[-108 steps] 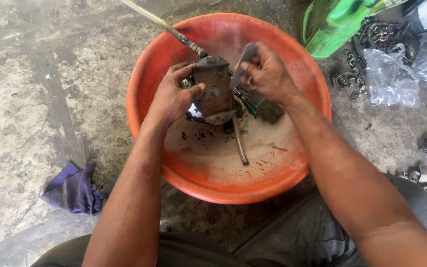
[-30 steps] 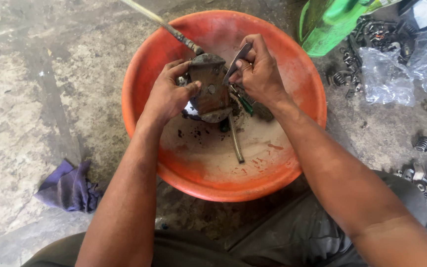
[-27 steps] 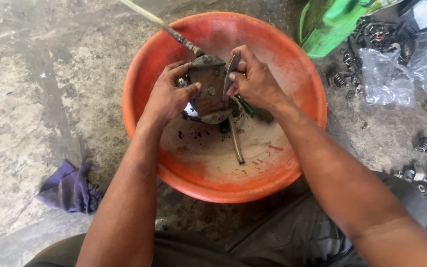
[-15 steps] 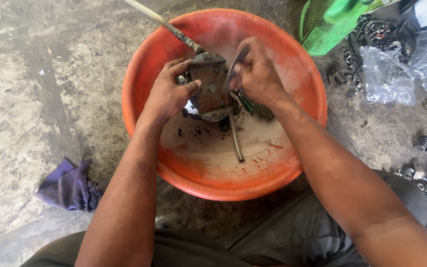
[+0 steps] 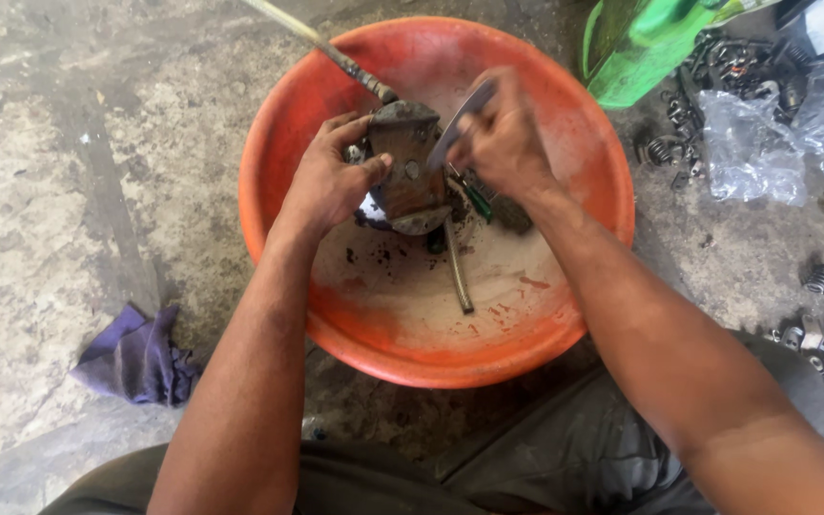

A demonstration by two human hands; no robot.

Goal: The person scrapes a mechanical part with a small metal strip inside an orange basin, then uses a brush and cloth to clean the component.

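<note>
Orange basin (image 5: 584, 315) on concrete floor. Grimy metal part (image 5: 410, 172): held over the basin's middle, left hand (image 5: 328, 183) clamped around its side. Right hand (image 5: 500, 141): closed on a flat grey blade (image 5: 462, 116), tip against the part. Purple rag (image 5: 135, 355) lay well apart at left.

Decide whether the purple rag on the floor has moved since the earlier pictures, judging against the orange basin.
No. The purple rag lies in the same spot on the concrete, left of and below the orange basin; only the camera has shifted slightly.
</note>
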